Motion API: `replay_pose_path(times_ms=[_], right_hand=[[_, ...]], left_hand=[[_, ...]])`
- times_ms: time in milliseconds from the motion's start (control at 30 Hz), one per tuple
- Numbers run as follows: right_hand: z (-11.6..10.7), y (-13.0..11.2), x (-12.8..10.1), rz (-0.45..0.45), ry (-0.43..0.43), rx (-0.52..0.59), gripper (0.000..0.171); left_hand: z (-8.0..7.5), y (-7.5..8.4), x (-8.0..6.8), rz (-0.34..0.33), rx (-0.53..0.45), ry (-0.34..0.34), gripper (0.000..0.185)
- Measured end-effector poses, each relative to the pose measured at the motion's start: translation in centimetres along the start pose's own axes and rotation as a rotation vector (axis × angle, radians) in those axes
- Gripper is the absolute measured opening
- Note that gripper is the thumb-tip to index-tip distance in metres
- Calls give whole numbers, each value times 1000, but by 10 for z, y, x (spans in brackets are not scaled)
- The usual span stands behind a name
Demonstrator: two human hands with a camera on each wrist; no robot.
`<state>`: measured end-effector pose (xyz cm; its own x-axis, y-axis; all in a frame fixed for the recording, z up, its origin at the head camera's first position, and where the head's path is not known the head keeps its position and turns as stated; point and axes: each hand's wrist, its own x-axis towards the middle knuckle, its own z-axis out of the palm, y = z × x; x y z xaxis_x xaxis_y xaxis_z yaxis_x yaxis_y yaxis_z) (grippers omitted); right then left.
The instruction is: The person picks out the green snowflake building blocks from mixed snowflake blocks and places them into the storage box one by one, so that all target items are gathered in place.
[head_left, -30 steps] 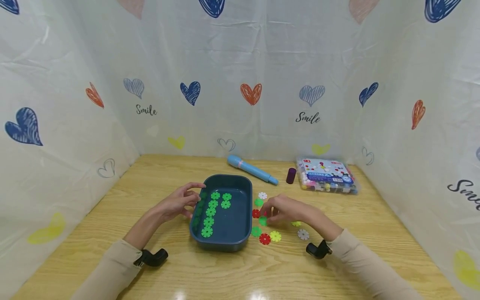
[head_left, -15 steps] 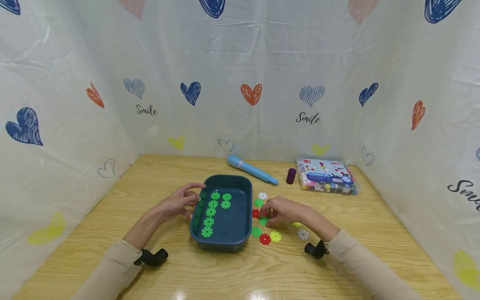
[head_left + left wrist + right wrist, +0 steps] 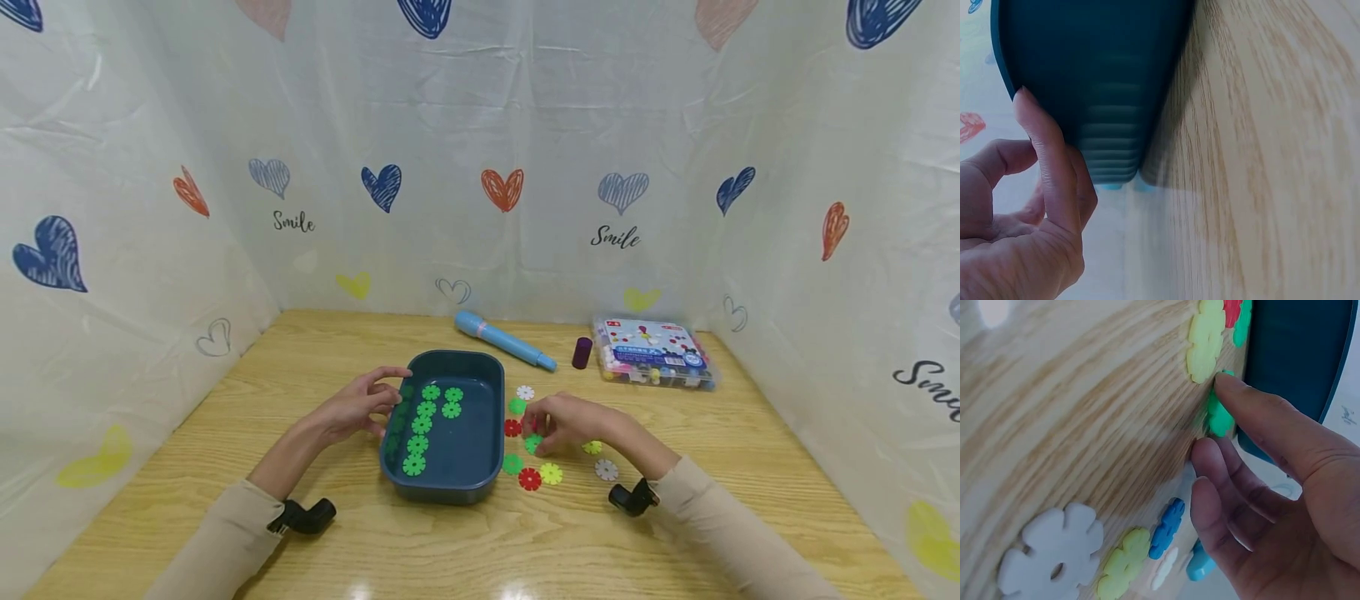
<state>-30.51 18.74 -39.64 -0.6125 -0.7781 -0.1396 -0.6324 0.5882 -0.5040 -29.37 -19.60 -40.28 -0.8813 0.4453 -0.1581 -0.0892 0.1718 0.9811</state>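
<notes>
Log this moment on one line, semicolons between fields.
left hand: touching left rim of tray; right hand: pinching green disc beside tray; tray: seven green discs inside; table: red discs, yellow discs, white discs right of tray

Right of centre in the frame are a light-blue wand (image 3: 507, 342), a dark purple cylinder (image 3: 582, 352) and a labelled clear plastic case (image 3: 658, 353); a heart-printed curtain (image 3: 442, 108) fills the top.

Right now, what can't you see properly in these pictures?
Blue flower: missing in the head view, hidden behind the right hand or wrist.
Nearest white flower: right wrist view, cut off by the bottom edge.
Tray: left wrist view, cut off by the top edge.
Small print on the plastic box: head view, too small.
</notes>
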Motion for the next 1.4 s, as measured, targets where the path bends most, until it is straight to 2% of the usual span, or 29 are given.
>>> replay_pose_path(times_ms=[533, 767, 967, 1233, 1400], right_hand=[[0, 3, -3, -70, 26, 2, 23], [-4, 2, -5, -39, 46, 30, 24], [-7, 3, -6, -59, 43, 48, 22], [-21, -3, -7, -99, 36, 89, 21], [-33, -11, -3, -137, 73, 37, 22]], left_hand=[[0, -1, 0, -5, -17, -10, 54], [0, -1, 1, -3, -18, -1, 53], [0, 0, 0, -6, -25, -3, 54], [0, 0, -1, 6, -18, -5, 54], [-1, -1, 0, 5, -10, 8, 52]])
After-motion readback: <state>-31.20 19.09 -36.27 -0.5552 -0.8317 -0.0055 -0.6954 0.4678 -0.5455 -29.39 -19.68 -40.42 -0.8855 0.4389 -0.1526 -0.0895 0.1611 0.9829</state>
